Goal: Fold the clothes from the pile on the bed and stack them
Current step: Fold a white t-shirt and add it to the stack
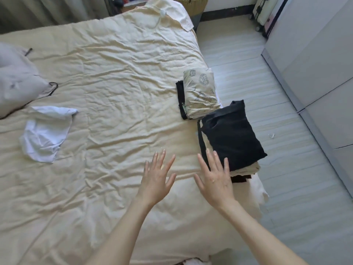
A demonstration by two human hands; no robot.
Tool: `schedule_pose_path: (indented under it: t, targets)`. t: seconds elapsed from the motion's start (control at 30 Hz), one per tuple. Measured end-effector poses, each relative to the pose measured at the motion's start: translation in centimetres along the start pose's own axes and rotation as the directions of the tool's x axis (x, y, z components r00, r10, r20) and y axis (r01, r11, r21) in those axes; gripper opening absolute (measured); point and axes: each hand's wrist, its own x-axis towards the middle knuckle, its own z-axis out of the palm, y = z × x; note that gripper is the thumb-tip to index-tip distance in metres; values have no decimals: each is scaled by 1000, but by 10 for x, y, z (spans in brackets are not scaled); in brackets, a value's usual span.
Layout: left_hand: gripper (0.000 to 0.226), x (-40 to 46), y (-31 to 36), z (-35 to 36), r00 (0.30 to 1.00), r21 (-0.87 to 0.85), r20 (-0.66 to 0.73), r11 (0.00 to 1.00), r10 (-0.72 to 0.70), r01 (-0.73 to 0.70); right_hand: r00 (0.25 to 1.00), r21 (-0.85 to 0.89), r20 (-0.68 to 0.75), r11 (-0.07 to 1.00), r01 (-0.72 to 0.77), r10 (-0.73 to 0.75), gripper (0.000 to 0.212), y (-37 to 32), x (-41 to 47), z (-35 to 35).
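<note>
Both hands hovered over bed (pixel 107 77), fingers spread, holding nothing. Left hand (pixel 156 180) over bare sheet; right hand (pixel 215 178) at near edge of black stack (pixel 232 136). That stack: black garment on top, cream and dark layers beneath, at bed's right edge. Second stack (pixel 199 93) just beyond: printed cream piece over black one. Unfolded white garment (pixel 44 132) lay crumpled far left, near grey pillow (pixel 17 79).

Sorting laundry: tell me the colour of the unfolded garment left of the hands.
White garment, seen in the head view.
</note>
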Motion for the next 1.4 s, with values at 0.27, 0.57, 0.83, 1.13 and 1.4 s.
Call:
schedule_pose_path:
  t: [0.27,0.57,0.83,1.13,1.4]
  targets:
    - [60,-118,-147,19,965,-102,-31,961,-260,256,974,-42,132,981,190,-183,59,-135,-22,60]
    - [63,-196,-334,29,899,-72,41,896,-436,438,896,-54,336,944,325,-289,62,-295,-7,163]
    - [60,-127,-434,46,890,-39,56,889,-453,455,850,-84,448,934,347,-276,65,-349,89,238]
    - [68,9,-541,17,901,115,-172,900,-398,420,800,-120,581,957,265,-149,91,-361,196,314]
    - [22,84,-575,-7,862,-70,-183,881,-473,468,788,-105,595,956,276,-162,94,-354,207,329]
